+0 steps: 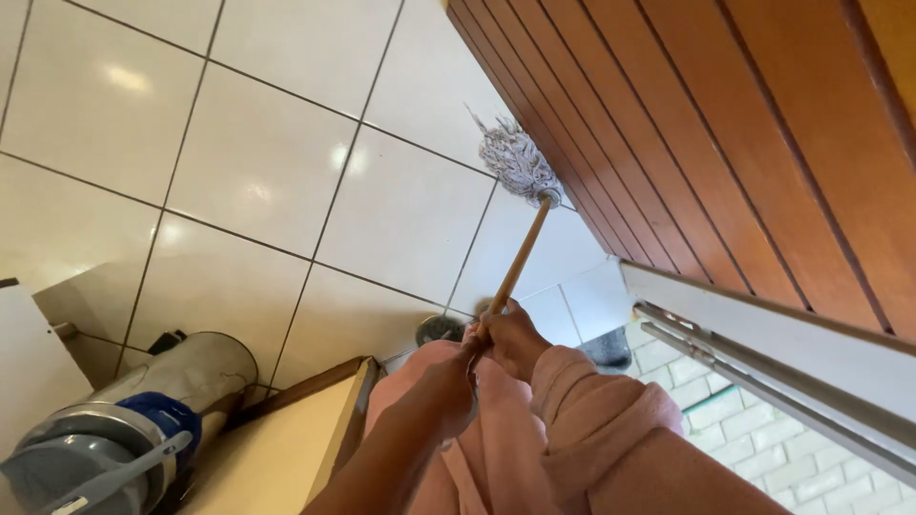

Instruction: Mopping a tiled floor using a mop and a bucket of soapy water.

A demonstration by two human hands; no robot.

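Nearest, the left hand (448, 381) and the right hand (513, 336) both wrap closed around the long wooden mop handle (520, 259). Farther out, its grey-white stringy mop head (516, 162) rests on the glossy white tiled floor (248, 181), just beside the reddish-brown slatted wooden door (725, 133).

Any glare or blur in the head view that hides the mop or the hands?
Head view: bright glare spots on the glossy floor tiles, none over the mop head; right hand and left hand on the wooden handle are slightly soft; frame tilted, edges stretched.
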